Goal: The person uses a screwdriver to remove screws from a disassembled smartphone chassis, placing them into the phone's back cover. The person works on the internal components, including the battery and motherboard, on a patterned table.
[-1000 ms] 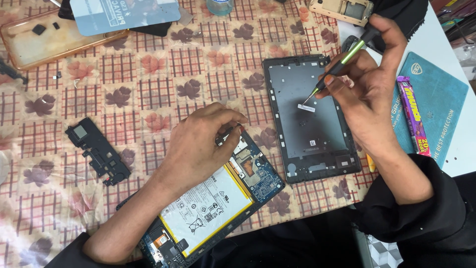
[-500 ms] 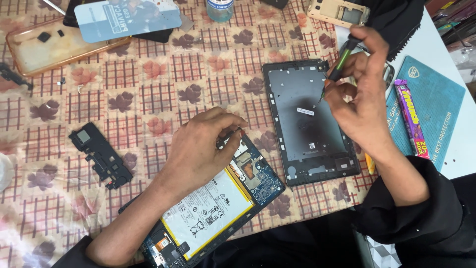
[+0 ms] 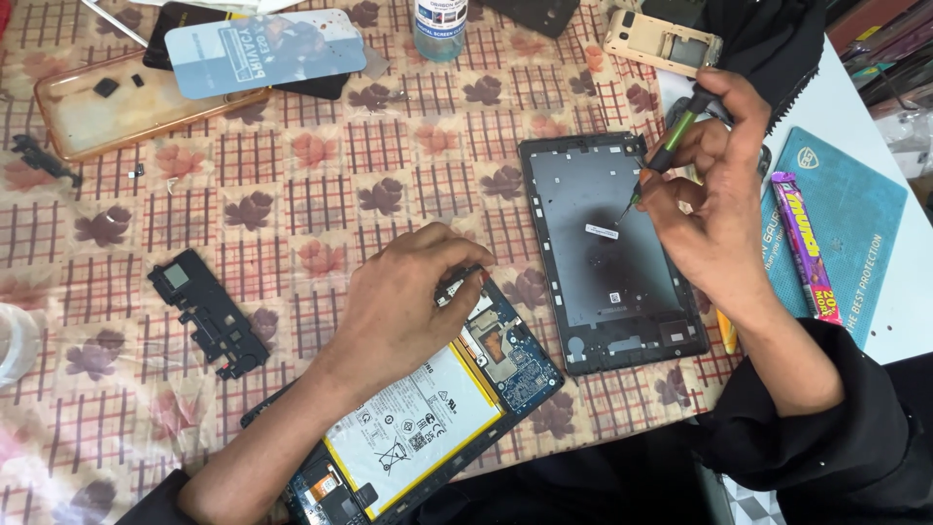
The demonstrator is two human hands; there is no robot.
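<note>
meanwhile, two hands over an opened tablet

the left hand (image 3: 403,297) rests flat on the opened tablet (image 3: 428,428), fingers curled down onto the circuit board at its upper end, just above the white battery (image 3: 413,433); it presses rather than grips, and whether the fingertips pinch some small part i cannot tell. the right hand (image 3: 714,199) is closed around a green-handled screwdriver (image 3: 666,156), tip angled down and hovering over the grey back cover (image 3: 607,248) that lies just right of the tablet.

what could go wrong, as i judge it: the fingers sit on bare components close to the battery — a hard push or a slip could bend a connector or dent the cell. the screwdriver tip is near the cover's inner face and could scratch it if the wrist drops. any loose screws would be easy to lose against the busy pattern.

the surface is a table under a checked cloth (image 3: 292,194) with brown leaf prints. a black plastic bracket (image 3: 209,313) lies left of the tablet. further up sit a clear phone case (image 3: 107,112), a pale blue protector sheet (image 3: 262,49) and a small bottle (image 3: 442,24). to the right, a teal mat (image 3: 865,214) with a purple snack wrapper (image 3: 807,243) on it. of the room itself, little shows.
</note>
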